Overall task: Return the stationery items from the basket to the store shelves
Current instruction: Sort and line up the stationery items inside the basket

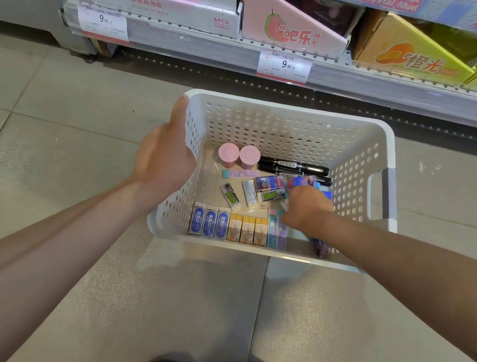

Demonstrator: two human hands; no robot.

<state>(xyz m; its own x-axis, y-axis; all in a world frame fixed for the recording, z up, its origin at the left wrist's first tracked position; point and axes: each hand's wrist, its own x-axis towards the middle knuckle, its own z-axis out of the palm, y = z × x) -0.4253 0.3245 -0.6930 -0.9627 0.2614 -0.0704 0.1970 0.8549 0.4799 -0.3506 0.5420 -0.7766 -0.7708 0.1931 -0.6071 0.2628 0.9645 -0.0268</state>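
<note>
White perforated basket, two pink round caps, black markers, blue-labelled erasers, grey floor tiles

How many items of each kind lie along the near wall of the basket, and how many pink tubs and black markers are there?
Blue-and-white erasers: 3
Yellow erasers: 3
Pink round tubs: 2
Black markers: 2
Total: 10, all in the white basket.

The basket sits on the floor before the shelf.
</note>
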